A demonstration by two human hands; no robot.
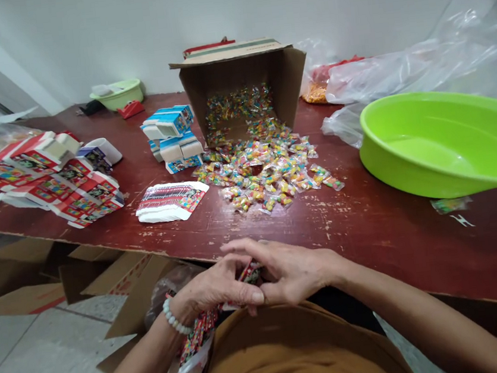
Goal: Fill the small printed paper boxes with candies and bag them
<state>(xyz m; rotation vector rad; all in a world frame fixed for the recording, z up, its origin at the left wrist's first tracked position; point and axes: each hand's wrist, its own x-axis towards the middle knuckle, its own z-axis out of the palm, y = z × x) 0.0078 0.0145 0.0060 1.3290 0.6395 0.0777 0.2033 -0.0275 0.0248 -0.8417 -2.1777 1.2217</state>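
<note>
Both my hands meet just below the table's near edge, over my lap. My left hand (pixel 215 289) and my right hand (pixel 292 271) are closed together on a small red printed carton (pixel 250 273), mostly hidden by the fingers. On the table ahead lies a spread of small colourful candy packets (pixel 269 169), spilling from a tipped cardboard box (pixel 241 85). A flat stack of red printed cartons (pixel 173 201) lies left of the packets.
A large green basin (pixel 445 143) sits at the right, clear plastic bags (pixel 418 62) behind it. Blue and white boxes (pixel 173 138) are stacked beside the cardboard box. A heap of red folded boxes (pixel 50 176) is at the left. Flattened cardboard (pixel 106 274) lies on the floor.
</note>
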